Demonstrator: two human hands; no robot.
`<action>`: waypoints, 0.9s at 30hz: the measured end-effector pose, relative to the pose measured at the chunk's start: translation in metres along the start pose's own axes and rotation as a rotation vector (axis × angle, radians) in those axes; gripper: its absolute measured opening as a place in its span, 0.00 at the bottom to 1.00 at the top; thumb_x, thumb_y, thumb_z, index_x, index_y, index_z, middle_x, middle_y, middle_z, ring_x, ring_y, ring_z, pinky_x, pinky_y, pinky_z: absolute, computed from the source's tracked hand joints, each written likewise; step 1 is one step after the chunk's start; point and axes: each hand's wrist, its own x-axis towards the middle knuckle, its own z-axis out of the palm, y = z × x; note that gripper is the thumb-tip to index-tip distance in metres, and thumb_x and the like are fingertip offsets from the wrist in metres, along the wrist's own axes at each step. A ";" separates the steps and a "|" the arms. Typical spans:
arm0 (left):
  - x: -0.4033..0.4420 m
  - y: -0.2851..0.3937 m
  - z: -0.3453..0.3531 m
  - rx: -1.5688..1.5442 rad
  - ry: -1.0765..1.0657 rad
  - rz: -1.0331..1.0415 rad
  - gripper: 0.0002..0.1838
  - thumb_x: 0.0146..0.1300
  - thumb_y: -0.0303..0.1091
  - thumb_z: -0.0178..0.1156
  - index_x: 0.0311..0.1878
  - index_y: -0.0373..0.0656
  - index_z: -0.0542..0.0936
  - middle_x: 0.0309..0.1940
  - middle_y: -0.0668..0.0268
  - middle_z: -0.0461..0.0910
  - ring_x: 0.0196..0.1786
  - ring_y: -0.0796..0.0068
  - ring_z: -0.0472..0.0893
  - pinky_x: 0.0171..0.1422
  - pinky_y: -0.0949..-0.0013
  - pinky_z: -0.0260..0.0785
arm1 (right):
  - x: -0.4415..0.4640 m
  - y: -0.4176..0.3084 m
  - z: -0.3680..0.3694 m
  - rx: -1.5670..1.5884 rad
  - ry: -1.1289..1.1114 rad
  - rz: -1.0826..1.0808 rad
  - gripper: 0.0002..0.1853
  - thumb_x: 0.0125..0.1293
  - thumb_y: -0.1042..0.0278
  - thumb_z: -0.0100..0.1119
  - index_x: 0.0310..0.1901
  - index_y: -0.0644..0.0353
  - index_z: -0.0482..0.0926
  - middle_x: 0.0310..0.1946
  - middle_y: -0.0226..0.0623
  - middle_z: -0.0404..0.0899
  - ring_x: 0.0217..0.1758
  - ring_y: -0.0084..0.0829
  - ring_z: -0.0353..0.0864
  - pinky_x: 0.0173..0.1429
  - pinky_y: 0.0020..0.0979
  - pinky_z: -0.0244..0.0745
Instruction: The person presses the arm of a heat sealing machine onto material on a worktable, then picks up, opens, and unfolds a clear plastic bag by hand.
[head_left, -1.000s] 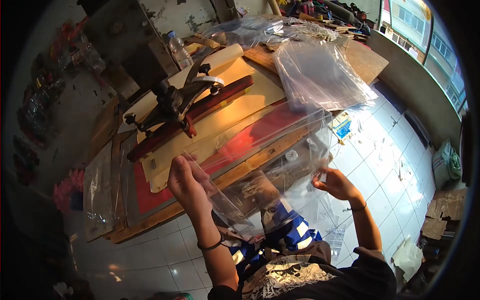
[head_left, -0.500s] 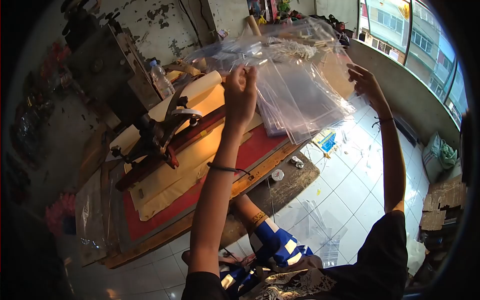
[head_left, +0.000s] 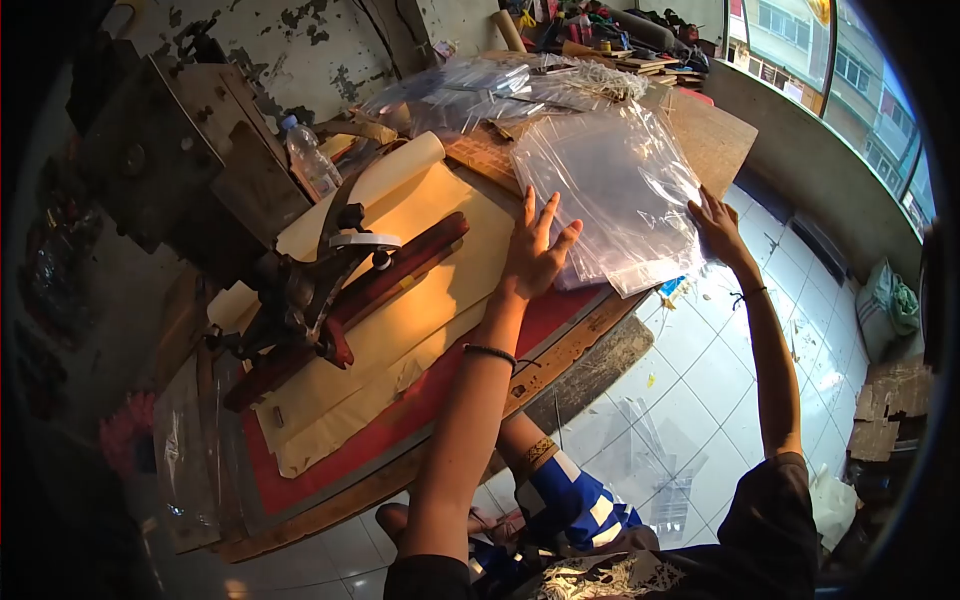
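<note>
A stack of clear plastic sheets [head_left: 630, 190] lies over the right end of the worktable, its edges uneven and glossy. At its lower left side is my left hand [head_left: 540, 250], with fingers spread and nothing held in them. My right hand [head_left: 722, 232] is at the stack's right edge, its fingers slightly bent and touching the sheets' border. Left of the hands, a dark machine with a red bar [head_left: 400, 270] stands over yellowish paper [head_left: 370, 385], which lies on a red mat [head_left: 285, 478].
More loose plastic [head_left: 450, 95] is heaped behind the stack, beside a brown board [head_left: 725, 140]. A plastic bottle [head_left: 310, 160] stands by the machine. Below the table's wooden edge [head_left: 570, 355] is a low bench [head_left: 600, 370]. Plastic scraps [head_left: 670, 505] lie on the tiled floor.
Both hands have come down, the left also to the right. The raised clear sheet no longer hangs above the table, and the stack's right side looks more even.
</note>
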 end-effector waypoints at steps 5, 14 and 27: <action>0.013 -0.029 0.016 -0.178 0.222 -0.047 0.30 0.71 0.46 0.43 0.71 0.38 0.62 0.70 0.42 0.60 0.74 0.48 0.58 0.76 0.62 0.52 | -0.010 -0.043 -0.009 -0.096 -0.111 0.086 0.44 0.67 0.38 0.49 0.70 0.71 0.56 0.64 0.65 0.65 0.66 0.56 0.67 0.69 0.42 0.63; 0.000 -0.017 0.000 -0.382 0.362 -0.162 0.38 0.71 0.58 0.42 0.70 0.34 0.62 0.67 0.43 0.65 0.71 0.51 0.63 0.74 0.60 0.54 | -0.052 -0.111 -0.027 -0.353 0.120 -0.021 0.42 0.66 0.35 0.50 0.71 0.59 0.59 0.69 0.65 0.56 0.73 0.57 0.57 0.71 0.61 0.52; -0.242 0.112 -0.143 -0.020 0.435 0.081 0.25 0.66 0.35 0.60 0.62 0.35 0.70 0.45 0.60 0.81 0.53 0.64 0.81 0.65 0.60 0.66 | -0.161 -0.269 -0.006 0.562 -0.103 -0.705 0.16 0.57 0.82 0.59 0.48 0.59 0.79 0.52 0.42 0.77 0.55 0.47 0.78 0.57 0.40 0.73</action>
